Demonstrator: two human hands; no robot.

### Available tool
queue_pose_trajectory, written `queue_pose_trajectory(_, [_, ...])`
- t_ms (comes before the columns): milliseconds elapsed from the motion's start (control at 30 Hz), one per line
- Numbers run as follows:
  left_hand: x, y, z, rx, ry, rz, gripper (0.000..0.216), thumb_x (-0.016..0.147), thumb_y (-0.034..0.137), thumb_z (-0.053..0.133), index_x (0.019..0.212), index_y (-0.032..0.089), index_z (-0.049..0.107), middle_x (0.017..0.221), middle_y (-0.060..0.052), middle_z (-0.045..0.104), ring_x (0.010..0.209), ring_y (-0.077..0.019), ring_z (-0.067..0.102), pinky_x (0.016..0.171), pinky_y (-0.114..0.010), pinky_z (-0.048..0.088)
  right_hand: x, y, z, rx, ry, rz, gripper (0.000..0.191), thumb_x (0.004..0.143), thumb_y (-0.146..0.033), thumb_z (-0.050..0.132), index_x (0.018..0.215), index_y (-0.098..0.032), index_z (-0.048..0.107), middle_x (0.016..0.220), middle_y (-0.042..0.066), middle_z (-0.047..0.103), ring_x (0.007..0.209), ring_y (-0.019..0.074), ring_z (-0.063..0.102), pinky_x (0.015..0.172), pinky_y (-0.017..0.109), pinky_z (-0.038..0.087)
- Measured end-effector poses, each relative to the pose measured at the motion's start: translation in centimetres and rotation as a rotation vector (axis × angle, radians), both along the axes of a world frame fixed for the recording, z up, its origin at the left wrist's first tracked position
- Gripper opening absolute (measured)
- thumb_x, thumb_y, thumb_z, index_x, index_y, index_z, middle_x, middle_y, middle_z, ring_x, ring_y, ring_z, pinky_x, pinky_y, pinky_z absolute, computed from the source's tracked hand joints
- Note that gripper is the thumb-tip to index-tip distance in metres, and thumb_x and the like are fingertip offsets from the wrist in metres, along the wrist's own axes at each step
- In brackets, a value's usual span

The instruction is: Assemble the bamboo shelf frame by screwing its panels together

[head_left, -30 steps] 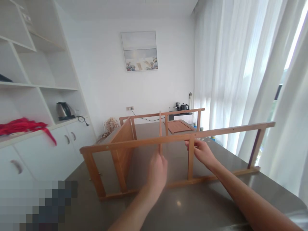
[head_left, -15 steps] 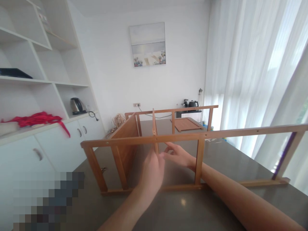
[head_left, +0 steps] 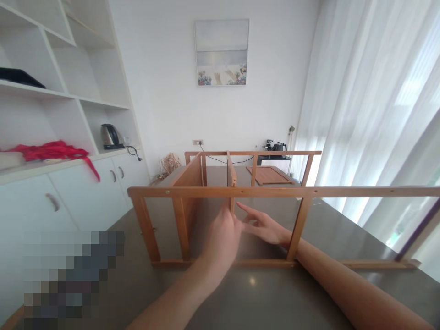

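A brown wooden shelf frame [head_left: 275, 191] lies on its side, its long near rail running across my view. My left hand [head_left: 223, 236] reaches through the frame from below the rail, its fingers wrapped around the lower edge of an upright wooden board [head_left: 231, 174]. The board's near end stands at the rail, with a small hole in it. To the right of that board, my right hand [head_left: 264, 227] has its index finger stretched out and the others loosely bent. Its thumb side is close to my left hand; contact is unclear. A wider wooden panel [head_left: 188, 183] stands inside the frame at left.
The frame rests on a dark grey table [head_left: 254, 298]. A flat wooden panel [head_left: 270, 175] lies at the table's far end. White cabinets and shelves with a kettle [head_left: 109, 136] and red cloth [head_left: 55, 150] stand at left. White curtains [head_left: 360, 114] hang at right.
My view has shifted slightly, so the frame appears a little further right. The board's near end now sits slightly right of before against the rail. Both hands stay around it.
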State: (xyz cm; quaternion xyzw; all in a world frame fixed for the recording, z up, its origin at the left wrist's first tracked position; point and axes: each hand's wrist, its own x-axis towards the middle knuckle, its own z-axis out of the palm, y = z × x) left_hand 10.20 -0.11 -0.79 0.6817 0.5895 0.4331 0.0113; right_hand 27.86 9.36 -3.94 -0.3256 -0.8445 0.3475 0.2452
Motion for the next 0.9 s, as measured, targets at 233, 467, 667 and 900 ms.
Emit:
queue_pose_trajectory(233, [0.2, -0.2, 0.8, -0.072, 0.017, 0.026, 0.023, 0.091, 0.009, 0.043, 0.107, 0.014, 0.06, 0.101, -0.013, 0.069, 0.085, -0.0243, 0.068, 0.072, -0.033, 0.049, 0.4, -1.4, 1.2, -0.083, -0.14, 0.196, 0.072, 0.071, -0.056, 0.083, 0.134, -0.026, 0.066, 0.097, 0.0, 0.067, 0.063, 0.0086, 0.041, 0.059, 0.024, 0.036])
queue_pose_trajectory(467, [0.4, -0.3, 0.1, -0.047, 0.013, -0.021, 0.022, 0.091, 0.01, 0.043, 0.105, 0.013, 0.06, 0.099, -0.011, 0.068, 0.089, -0.023, 0.067, 0.079, -0.033, 0.049, 0.9, -1.6, 1.0, -0.106, -0.215, 0.296, 0.066, 0.062, -0.056, 0.088, 0.121, -0.028, 0.075, 0.088, -0.002, 0.06, 0.075, 0.0128, 0.048, 0.068, 0.025, 0.037])
queue_pose_trajectory(667, [0.5, -0.5, -0.8, -0.069, 0.024, -0.04, 0.026, 0.091, 0.011, 0.043, 0.111, 0.012, 0.06, 0.11, -0.014, 0.069, 0.095, -0.0258, 0.068, 0.083, -0.035, 0.05, 0.9, -1.6, 0.9, -0.137, -0.201, 0.292, 0.065, 0.062, -0.054, 0.088, 0.119, -0.026, 0.076, 0.087, -0.002, 0.062, 0.079, 0.0143, 0.052, 0.071, 0.025, 0.039])
queue_pose_trajectory(900, [0.7, -0.4, -0.9, -0.05, -0.03, -0.066, 0.027, 0.09, 0.009, 0.042, 0.11, 0.012, 0.06, 0.113, -0.016, 0.068, 0.108, -0.0285, 0.066, 0.09, -0.037, 0.051, 0.7, -1.8, 0.4, -0.213, -0.052, 0.174, 0.056, 0.066, -0.052, 0.086, 0.11, -0.019, 0.077, 0.078, -0.002, 0.067, 0.063, 0.01, 0.048, 0.059, 0.024, 0.035])
